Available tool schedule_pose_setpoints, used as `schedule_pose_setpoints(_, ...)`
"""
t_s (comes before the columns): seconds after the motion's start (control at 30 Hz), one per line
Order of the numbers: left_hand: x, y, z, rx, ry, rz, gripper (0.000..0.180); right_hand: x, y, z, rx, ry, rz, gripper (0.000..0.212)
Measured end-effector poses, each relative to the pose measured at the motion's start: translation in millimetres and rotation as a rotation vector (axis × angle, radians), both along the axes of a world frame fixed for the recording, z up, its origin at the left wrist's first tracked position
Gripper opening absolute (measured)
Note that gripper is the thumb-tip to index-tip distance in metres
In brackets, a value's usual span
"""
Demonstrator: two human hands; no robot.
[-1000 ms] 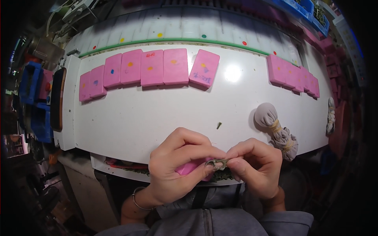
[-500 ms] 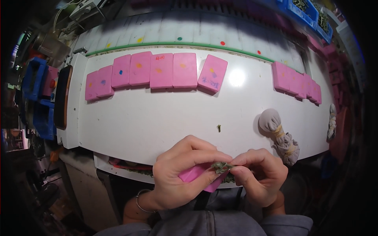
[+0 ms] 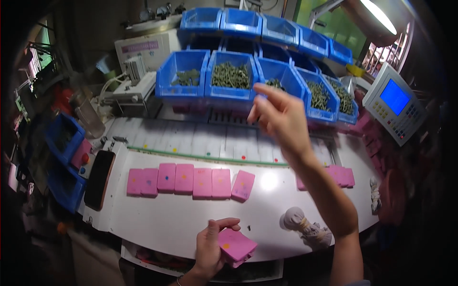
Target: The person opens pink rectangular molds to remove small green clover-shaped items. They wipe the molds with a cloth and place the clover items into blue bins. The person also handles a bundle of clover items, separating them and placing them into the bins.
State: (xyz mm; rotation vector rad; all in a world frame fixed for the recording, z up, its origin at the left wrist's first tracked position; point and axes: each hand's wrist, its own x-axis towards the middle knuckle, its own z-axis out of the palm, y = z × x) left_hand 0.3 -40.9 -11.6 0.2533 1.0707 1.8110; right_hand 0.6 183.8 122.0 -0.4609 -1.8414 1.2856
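My left hand (image 3: 210, 248) grips a pink rubber mould (image 3: 237, 244) near the front edge of the white table (image 3: 162, 214). The mould is a flat rectangular block with a yellow dot on top, and a seam shows along its near side. My right hand (image 3: 281, 114) is raised far forward, in front of the blue bins. Its fingers are loosely bent and apart, slightly blurred, with nothing visible between them. Behind it, a blue bin (image 3: 281, 76) holds small green pieces, partly hidden by the hand. Another bin (image 3: 231, 93) beside it is heaped with green pieces.
Pink moulds (image 3: 184, 178) stand in a row across the table, with more at the right (image 3: 341, 176). A tied cloth pouch (image 3: 305, 226) lies right of centre, near a dark green scrap (image 3: 248, 228). A phone (image 3: 99, 180) rests at left; a control panel (image 3: 393, 102) stands at right.
My right hand has left the mould and moved up and forward to the bins. The green piece at my fingertips no longer shows. The view has tilted up, bringing the bins into sight.
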Motion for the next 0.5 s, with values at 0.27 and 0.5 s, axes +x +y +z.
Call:
schedule_pose_setpoints(0.27, -9.1, 14.8, 10.2, -0.013, -0.284, -0.147, 0.084, 97.0, -101.0, -82.3, 0.701, -0.314, 0.449, 0.03)
schedule_pose_setpoints(0.5, 13.5, 12.9, 34.3, 0.213, 0.332, -0.407, 0.107, 114.6, -86.7, -97.8, -1.073, -0.08, 0.761, 0.042)
